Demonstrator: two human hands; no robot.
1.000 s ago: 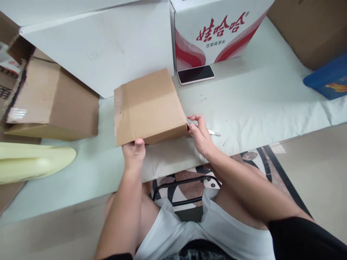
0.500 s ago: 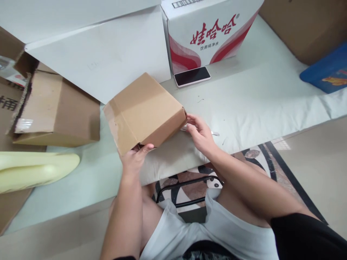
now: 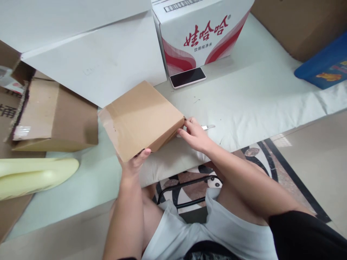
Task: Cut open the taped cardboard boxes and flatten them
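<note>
A small brown cardboard box (image 3: 143, 119) is tilted over the cloth-covered table, with a flap standing out at its left side. My left hand (image 3: 134, 160) grips its lower left edge, thumb on the near side and the other fingers hidden beneath. At the box's right corner, my right hand (image 3: 195, 133) pinches the edge with thumb and fingers. A slim craft knife (image 3: 208, 127) with a white handle lies on the cloth, partly hidden by my right hand; its blade points right.
Behind the box stand a large white carton (image 3: 94, 61) and a red-and-white water carton (image 3: 203, 39). A phone (image 3: 188, 77) lies before them. An open brown box (image 3: 62, 115) and a pale yellow object (image 3: 38, 175) are at left, a blue container (image 3: 325, 65) at right.
The cardboard box has tipped, so more of its top and less of its near side shows. My right hand has shifted slightly, and more of the knife is exposed.
</note>
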